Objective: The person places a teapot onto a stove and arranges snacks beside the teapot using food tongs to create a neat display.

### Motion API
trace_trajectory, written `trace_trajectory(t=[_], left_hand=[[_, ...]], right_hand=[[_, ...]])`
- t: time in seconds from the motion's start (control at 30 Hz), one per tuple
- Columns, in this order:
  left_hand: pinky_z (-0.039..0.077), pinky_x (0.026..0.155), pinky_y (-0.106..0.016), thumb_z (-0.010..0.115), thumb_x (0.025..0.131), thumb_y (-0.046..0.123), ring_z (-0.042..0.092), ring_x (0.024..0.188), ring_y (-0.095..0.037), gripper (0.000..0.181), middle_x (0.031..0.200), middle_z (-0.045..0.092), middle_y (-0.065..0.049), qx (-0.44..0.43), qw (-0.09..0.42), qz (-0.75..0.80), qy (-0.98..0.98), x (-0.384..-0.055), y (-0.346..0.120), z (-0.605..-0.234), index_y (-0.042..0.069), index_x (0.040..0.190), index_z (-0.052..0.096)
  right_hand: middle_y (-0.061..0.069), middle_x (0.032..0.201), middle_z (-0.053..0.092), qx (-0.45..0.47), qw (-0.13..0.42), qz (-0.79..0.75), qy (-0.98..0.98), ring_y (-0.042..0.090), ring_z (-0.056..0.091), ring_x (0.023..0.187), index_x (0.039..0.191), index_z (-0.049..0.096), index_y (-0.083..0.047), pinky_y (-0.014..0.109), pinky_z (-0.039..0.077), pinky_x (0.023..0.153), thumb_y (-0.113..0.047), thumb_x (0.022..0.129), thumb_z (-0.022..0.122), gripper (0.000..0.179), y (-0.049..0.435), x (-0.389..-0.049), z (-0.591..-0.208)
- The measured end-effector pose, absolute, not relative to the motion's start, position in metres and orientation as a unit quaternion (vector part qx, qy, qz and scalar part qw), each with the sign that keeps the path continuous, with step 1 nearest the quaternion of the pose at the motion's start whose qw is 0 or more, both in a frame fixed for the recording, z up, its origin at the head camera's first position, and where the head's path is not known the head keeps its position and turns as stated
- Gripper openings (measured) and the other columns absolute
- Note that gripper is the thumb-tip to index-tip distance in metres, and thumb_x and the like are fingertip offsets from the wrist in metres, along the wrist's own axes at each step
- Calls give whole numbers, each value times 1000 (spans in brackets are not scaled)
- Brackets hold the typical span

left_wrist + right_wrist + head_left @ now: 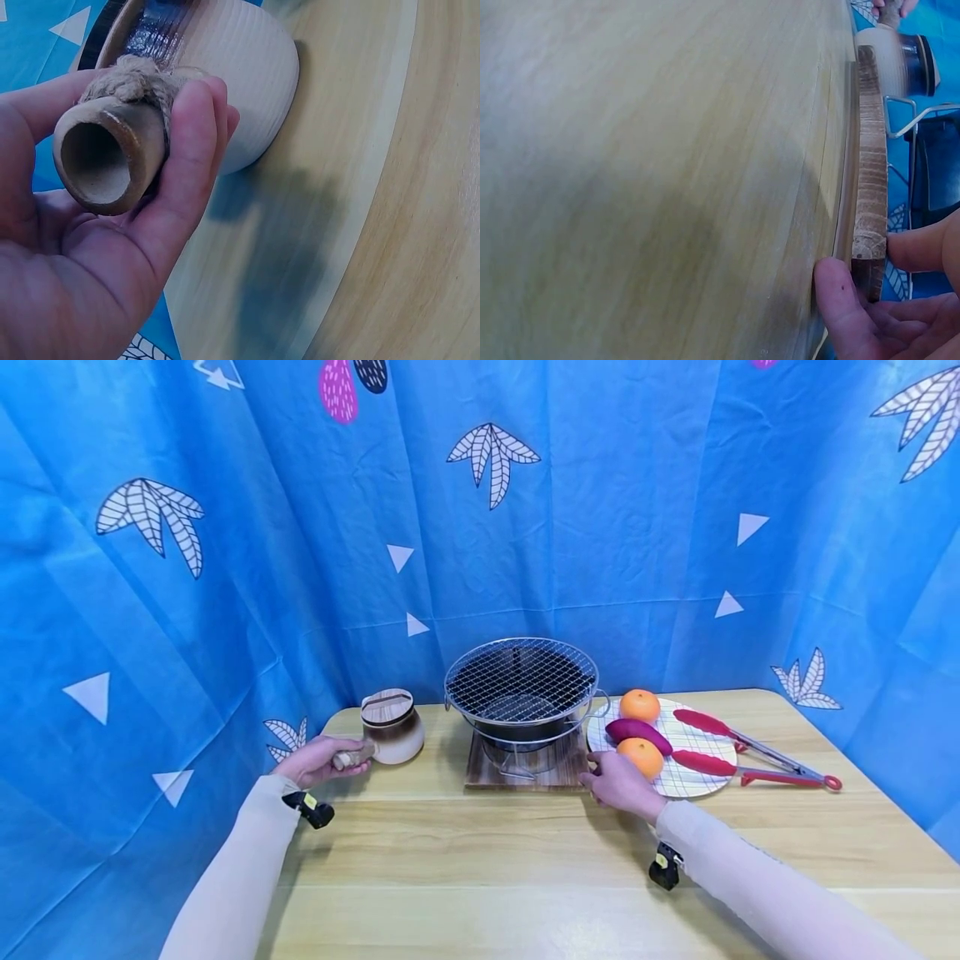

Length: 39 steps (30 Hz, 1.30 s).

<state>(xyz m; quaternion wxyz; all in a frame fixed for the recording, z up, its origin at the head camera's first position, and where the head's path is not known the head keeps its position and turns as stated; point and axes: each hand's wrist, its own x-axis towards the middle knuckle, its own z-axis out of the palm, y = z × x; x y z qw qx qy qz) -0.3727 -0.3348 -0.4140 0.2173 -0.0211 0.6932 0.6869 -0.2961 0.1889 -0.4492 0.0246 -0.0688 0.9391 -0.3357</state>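
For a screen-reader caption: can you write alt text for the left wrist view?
A left hand grips the hollow, twine-wrapped handle of a ribbed cream ceramic pot, fingers curled round it. The pot stands on a light wooden table, with blue patterned cloth at the upper left.

Left wrist view: pot (247,82) cut off by top edge, lid out of frame; table (360,225) motion-blurred. Right wrist view: right hand (885,315) cut by bottom-right corner, only fingertips show; board (870,172) seen edge-on, grill (934,157) mostly cropped. Head view: right fingertips hidden at the board's corner.
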Motion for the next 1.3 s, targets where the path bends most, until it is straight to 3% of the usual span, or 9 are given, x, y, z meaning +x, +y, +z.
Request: trace_trajectory(t=[0.23,0.5,0.73,1.03,1.3], left_hand=[[62,89,-33,58,101,7,74,89,-21,29,110,72,-17,-22,216,696,684,-372,-334,-414,-7,126,53],[63,84,-31,59,99,4,74,88,-22,20,105,74,-17,-27,205,714,669,-368,-333,-414,-5,116,63],[63,82,-30,59,99,2,75,85,-22,14,102,75,-15,-41,192,722,664,-367,-330,-414,-2,111,65],[63,84,-31,59,99,1,74,85,-22,25,97,74,-12,-53,176,732,655,-368,-328,-417,-7,122,52],[63,85,-31,61,98,1,74,86,-23,33,99,71,-15,-71,175,737,649,-371,-325,-415,-7,128,49]], right_hand=[[2,57,61,-70,18,-339,938,13,57,47,140,50,10,29,48,52,-18,97,65,53,189,-295,-450],[3,57,60,-70,20,-332,941,15,58,45,140,50,10,28,50,56,-19,97,66,54,189,-295,-451],[5,59,61,-64,32,-334,940,19,59,45,141,49,9,29,49,50,-21,97,65,56,189,-294,-449],[2,56,58,-61,36,-333,940,17,59,46,141,50,8,29,48,52,-22,97,66,56,190,-295,-450],[3,56,58,-56,33,-338,939,17,58,44,142,49,8,29,48,48,-22,97,65,57,190,-297,-450]])
